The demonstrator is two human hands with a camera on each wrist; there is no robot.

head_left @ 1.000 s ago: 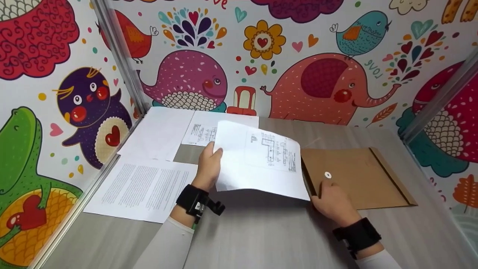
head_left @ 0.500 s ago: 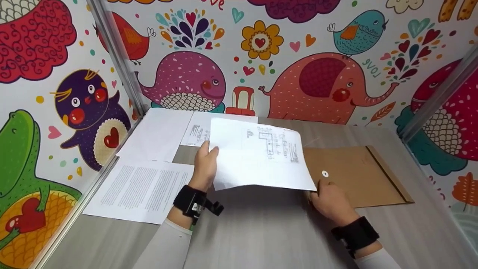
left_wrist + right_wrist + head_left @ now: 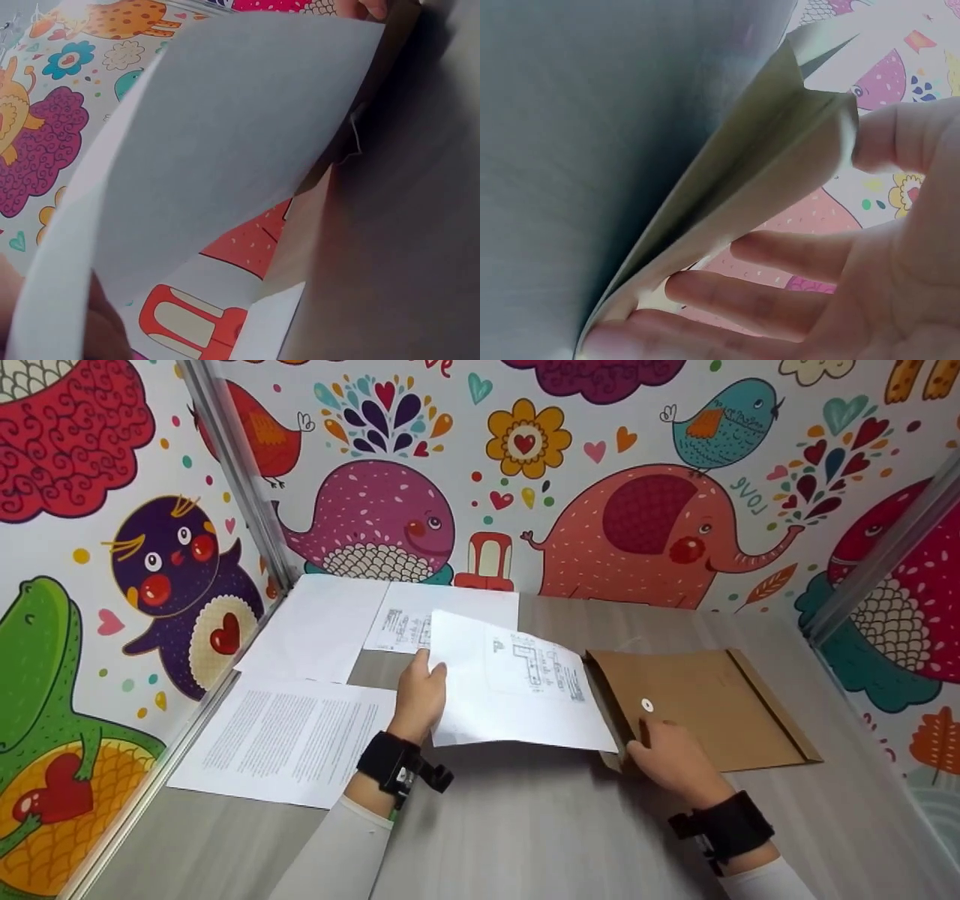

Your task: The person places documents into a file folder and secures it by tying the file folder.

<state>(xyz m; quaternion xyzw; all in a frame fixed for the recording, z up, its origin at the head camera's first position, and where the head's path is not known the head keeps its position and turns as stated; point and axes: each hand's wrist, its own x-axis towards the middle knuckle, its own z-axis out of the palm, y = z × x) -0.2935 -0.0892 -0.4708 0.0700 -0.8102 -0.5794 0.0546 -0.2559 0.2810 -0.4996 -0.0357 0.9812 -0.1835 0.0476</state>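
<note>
Paper (image 3: 510, 697) tilts beside brown envelope (image 3: 720, 716) (touching, perhaps).

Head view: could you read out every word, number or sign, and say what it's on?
"love", flipped green letters on the wall beside the printed elephant's trunk.
"ve", the end of a red word cut off at the top, same wall.
Too small to read: print on the drawing sheet in the left hand, the drawing behind it and the text page.
Brown envelope: only faint marks, illegible.
</note>
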